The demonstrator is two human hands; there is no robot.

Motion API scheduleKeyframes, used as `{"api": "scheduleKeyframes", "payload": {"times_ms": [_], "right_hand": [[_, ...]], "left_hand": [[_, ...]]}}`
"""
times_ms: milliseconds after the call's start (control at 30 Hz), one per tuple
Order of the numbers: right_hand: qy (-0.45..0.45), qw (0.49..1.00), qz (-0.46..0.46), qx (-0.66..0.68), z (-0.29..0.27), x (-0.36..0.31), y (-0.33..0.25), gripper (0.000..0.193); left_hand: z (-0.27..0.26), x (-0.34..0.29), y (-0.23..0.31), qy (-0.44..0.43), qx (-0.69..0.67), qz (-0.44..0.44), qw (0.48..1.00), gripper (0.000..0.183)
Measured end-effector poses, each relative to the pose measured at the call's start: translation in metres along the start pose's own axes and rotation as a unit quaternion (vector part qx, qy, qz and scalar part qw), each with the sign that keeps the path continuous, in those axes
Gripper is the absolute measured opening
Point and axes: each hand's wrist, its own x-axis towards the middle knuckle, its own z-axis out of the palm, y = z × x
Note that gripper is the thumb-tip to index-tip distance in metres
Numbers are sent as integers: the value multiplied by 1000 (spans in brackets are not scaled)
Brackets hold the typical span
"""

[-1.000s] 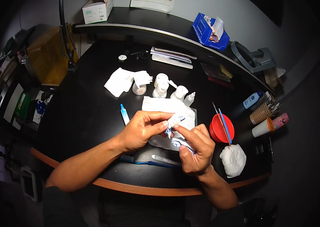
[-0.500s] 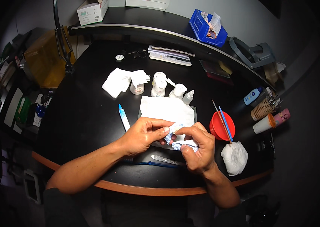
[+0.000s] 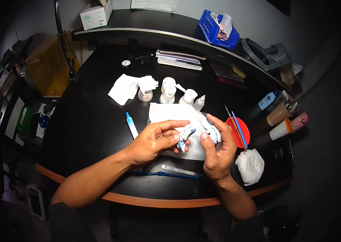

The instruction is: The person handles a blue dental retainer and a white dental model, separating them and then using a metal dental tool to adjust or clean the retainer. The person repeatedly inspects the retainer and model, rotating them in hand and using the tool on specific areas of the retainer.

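Note:
My left hand (image 3: 158, 139) pinches a small, lumpy white piece smeared with blue (image 3: 185, 136) between thumb and fingers; its exact kind is unclear. To its right, my right hand (image 3: 220, 155) keeps a crumpled white tissue with blue stains (image 3: 211, 131) against its fingers, thumb and index finger spread. Both hands hover over a white paper towel (image 3: 174, 113) on the desk. A blue-and-white tube (image 3: 131, 125) lies left of my left hand. Closer to me are a clear, flat, round-ended strip (image 3: 178, 170) and a slim dark blue tool (image 3: 172, 175).
Several white bottles (image 3: 168, 90) and folded tissues (image 3: 123, 89) stand and lie beyond the towel. A red bowl (image 3: 241, 137) with brushes (image 3: 239, 129) across it sits at right, beside a wadded white cloth (image 3: 250, 167). Farther right are a pen basket (image 3: 277, 115) and an orange-rimmed cup (image 3: 282, 131).
My right hand has drawn away from the small piece, its fingers opening upward with the tissue still in them. My left hand stays nearly in place, holding the piece.

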Motion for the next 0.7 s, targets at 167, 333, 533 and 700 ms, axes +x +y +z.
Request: {"api": "scheduleKeyframes", "payload": {"times_ms": [167, 333, 533, 700], "right_hand": [[-24, 999, -5, -26, 0, -1, 1, 52], [-82, 996, 40, 2, -8, -1, -7, 52], [-91, 996, -20, -6, -3, -1, -8, 48], [-56, 998, -8, 0, 0, -2, -9, 43]], "left_hand": [[5, 1, -5, 16, 27, 29, 999, 51], [5, -1, -3, 67, 34, 35, 997, 56], [0, 1, -6, 84, 45, 71, 993, 52], [2, 1, -5, 77, 47, 51, 995, 52]]}}
